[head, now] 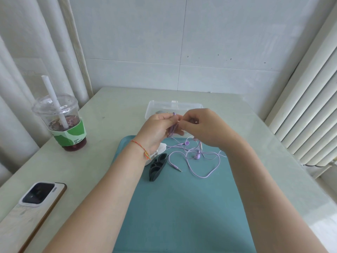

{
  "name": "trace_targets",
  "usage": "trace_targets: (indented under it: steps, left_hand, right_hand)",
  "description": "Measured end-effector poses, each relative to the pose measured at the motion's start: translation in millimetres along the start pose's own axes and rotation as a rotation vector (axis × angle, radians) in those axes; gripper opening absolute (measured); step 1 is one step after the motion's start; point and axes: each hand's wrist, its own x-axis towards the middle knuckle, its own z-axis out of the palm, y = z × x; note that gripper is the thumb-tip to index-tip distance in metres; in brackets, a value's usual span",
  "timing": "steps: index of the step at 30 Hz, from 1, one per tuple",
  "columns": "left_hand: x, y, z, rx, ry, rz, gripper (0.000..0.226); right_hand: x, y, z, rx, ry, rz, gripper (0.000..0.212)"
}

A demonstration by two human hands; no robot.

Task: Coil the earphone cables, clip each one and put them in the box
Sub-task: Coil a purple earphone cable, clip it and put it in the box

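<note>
the coiling step was in hand: the left hand (pixel 158 129) held a bundle of purple loops, the earphone cable (pixel 196 157), its fingers (pixel 168 116) curled round the strands, above the near edge of the clear box (pixel 155 106). the right hand (pixel 204 125) pinched the cable just beside the bundle, fingers drawn narrow; the exact pinch point was probably hidden by the knuckles. most of the cable lay loose on the teal tray (pixel 182 207), plug and earbuds included. by my judgement, the next move called for winding the slack on, then taking a dark clip (pixel 157 167) from the tray.
</note>
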Motion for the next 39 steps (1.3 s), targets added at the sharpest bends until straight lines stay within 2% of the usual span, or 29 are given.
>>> trace_targets:
  steps: [5,10,13,16,23,28,33,39]
  left_hand:
    - [0,0,2,-0.004,-0.082,-0.098,0.023]
    - [-5,6,2,-0.064,-0.209,-0.205,0.04]
    - [-7,7,3,-0.076,-0.254,-0.184,0.035]
    - [-6,8,1,-0.192,-0.259,-0.169,0.029]
    - [-3,12,-3,-0.633,-0.292,-0.201,0.028]
    - [-2,14,-3,-0.848,-0.151,-0.115,0.027]
    - [-2,12,-5,-0.69,-0.044,0.017,0.027]
    - [2,7,-3,-0.382,0.12,0.157,0.022]
  right_hand:
    - [1,2,-7,0.048,0.098,-0.01,0.014]
    - [6,9,-7,0.115,0.242,0.012,0.011]
    - [7,12,-7,0.168,0.28,0.011,0.011]
    - [8,14,-6,0.172,0.247,0.016,0.01]
    - [9,14,6,0.141,0.109,0.013,0.021]
    - [7,12,18,0.07,-0.088,0.043,0.025]
    - [5,10,26,0.03,-0.224,0.056,0.016]
    - [2,5,25,0.015,-0.288,0.107,0.025]
